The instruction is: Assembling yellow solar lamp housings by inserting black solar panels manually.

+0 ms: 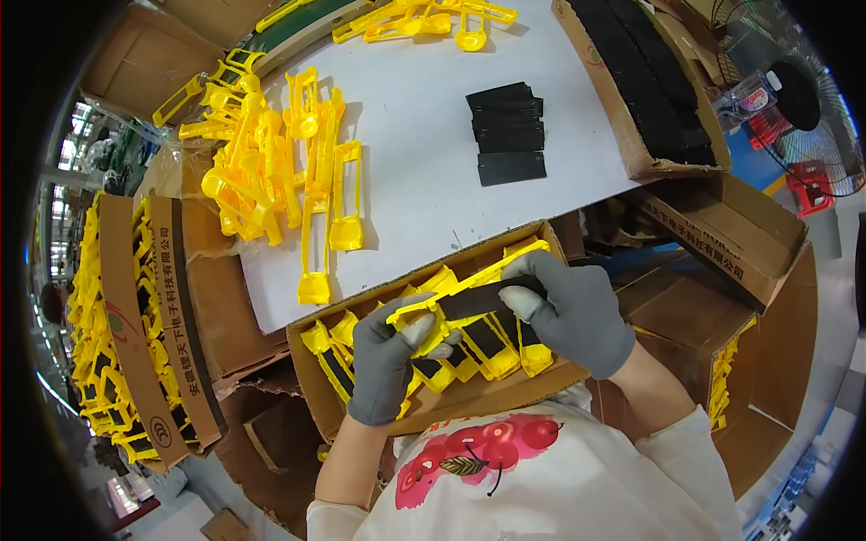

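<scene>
In front of my chest, above an open carton, both gloved hands hold a long yellow plastic frame [516, 261]. My left hand [383, 365] is closed round its left end, thumb on top. At the other end, my right hand [577, 311] pinches a flat black strip [478, 302] between thumb and fingers. That strip lies along the frame; whether it is fixed to it I cannot tell. Below, the carton [316, 397] holds several yellow frames [492, 347] with black strips in them.
On the white table [406, 198], loose yellow frames [262, 171] are heaped at left, and black strips [510, 131] lie stacked at centre right. A carton of black pieces [645, 90] stands behind right, near a bottle [749, 96] and a fan [794, 90]. A full carton [135, 334] flanks me at left.
</scene>
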The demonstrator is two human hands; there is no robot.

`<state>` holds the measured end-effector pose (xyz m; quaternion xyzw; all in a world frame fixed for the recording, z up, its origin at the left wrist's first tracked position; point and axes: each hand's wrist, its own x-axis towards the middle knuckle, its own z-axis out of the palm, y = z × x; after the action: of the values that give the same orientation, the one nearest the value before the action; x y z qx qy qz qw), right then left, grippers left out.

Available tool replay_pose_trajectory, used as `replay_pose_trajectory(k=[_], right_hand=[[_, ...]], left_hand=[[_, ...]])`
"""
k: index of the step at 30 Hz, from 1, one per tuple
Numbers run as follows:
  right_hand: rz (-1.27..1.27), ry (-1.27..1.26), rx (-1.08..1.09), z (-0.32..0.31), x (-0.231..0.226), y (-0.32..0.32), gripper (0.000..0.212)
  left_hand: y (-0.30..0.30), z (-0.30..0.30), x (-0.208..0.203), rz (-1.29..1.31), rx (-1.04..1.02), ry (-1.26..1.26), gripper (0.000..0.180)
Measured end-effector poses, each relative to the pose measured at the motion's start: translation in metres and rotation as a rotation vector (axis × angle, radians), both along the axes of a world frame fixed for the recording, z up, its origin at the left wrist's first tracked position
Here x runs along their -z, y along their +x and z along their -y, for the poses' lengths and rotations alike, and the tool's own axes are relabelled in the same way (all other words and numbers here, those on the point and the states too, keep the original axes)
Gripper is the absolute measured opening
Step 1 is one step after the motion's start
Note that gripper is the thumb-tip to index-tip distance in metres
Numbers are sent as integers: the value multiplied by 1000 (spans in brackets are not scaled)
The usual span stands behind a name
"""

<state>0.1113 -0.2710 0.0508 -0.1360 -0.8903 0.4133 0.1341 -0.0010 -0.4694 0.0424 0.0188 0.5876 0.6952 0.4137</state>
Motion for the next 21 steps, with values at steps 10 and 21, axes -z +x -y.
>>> replay_pose_trajectory(k=[10,21], right_hand=[[-51,15,6,10,24,5,19],[315,-576,-69,-5,30,18,37]], left_hand=[[9,-7,-6,44,42,-118,27],[14,9,-7,32,141,-173,24]])
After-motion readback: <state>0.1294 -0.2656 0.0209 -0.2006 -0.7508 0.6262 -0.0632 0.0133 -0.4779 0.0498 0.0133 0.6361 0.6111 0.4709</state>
